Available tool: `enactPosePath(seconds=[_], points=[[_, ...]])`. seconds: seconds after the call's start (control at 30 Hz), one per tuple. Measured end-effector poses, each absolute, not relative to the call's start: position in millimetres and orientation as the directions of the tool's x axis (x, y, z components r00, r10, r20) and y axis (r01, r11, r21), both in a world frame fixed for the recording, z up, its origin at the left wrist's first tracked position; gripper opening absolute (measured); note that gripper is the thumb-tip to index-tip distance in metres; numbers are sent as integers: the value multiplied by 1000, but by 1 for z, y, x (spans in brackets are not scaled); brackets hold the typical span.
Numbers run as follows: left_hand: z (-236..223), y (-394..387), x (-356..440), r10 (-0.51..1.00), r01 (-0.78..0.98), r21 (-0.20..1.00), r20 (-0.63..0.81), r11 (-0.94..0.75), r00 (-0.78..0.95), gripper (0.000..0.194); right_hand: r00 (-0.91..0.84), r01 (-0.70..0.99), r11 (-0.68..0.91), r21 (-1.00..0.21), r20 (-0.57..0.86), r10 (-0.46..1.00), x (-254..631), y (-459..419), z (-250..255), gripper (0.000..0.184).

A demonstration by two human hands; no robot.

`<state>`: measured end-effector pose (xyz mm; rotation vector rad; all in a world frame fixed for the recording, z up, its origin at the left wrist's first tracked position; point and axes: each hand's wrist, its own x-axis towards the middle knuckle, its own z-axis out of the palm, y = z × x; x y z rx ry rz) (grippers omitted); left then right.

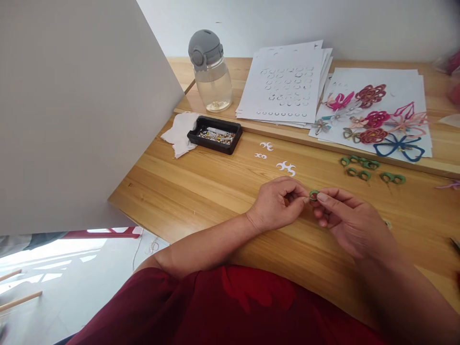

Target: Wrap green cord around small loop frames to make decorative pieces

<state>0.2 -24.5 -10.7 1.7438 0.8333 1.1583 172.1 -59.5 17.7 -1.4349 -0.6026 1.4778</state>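
Observation:
Between the thumb and fingers of my right hand (pixel 345 215) is a small green ring-shaped piece (pixel 314 195), held above the table. My left hand (pixel 280 203) is closed in a pinch right at the ring's left edge; whatever its fingertips grip is too small to make out. Similar green loop pieces (pixel 359 163), some with thin tails, lie on the wood beyond my right hand. White paper crescents (pixel 286 167) rest on the table past my left hand. A small pale piece (pixel 388 224) shows partly from behind my right wrist.
A black tray (pixel 233 141) of beads sits beside a white cloth (pixel 179 134). On the raised ledge stand a water bottle (pixel 213 81), paper sheets with crescent cutouts (pixel 283 86), and colourful flower and butterfly shapes (pixel 375 120). A grey panel (pixel 72 105) borders the left side.

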Motion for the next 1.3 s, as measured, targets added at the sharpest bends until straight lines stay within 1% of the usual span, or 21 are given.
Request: enactPosePath(seconds=[0.23,0.37,0.47,0.73,0.9,1.03,1.17,1.23,1.3], points=[[-10,-25,0,865,94,913,338,-398,372,10,111,-319,-449,-835,-503,857,173,-60,21,47],[-11,-26,0,855,84,906,356,-414,376,9,98,-317,-458,-830,-509,855,172,-61,21,47],[-11,-26,-1,854,75,908,357,-413,379,8,88,-296,-460,-837,-503,860,173,-60,22,48],[-8,-24,-2,867,78,941,267,-328,420,10,4,-195,-473,-859,-483,876,184,-58,22,45],[-8,-24,-3,859,99,946,231,-308,457,9,14,-99,-396,-913,-400,917,186,-58,20,43],[-9,-24,-2,851,136,934,231,-329,471,8,36,73,-291,-954,-289,957,186,-59,18,38],[-13,-25,-1,843,133,924,260,-359,471,8,67,188,-192,-963,-182,981,183,-63,15,21],[-15,-26,0,844,146,922,254,-359,472,7,81,232,-167,-958,-152,985,180,-65,14,11],[-15,-26,1,848,173,918,243,-358,471,7,105,286,-157,-945,-132,986,178,-67,14,6]])
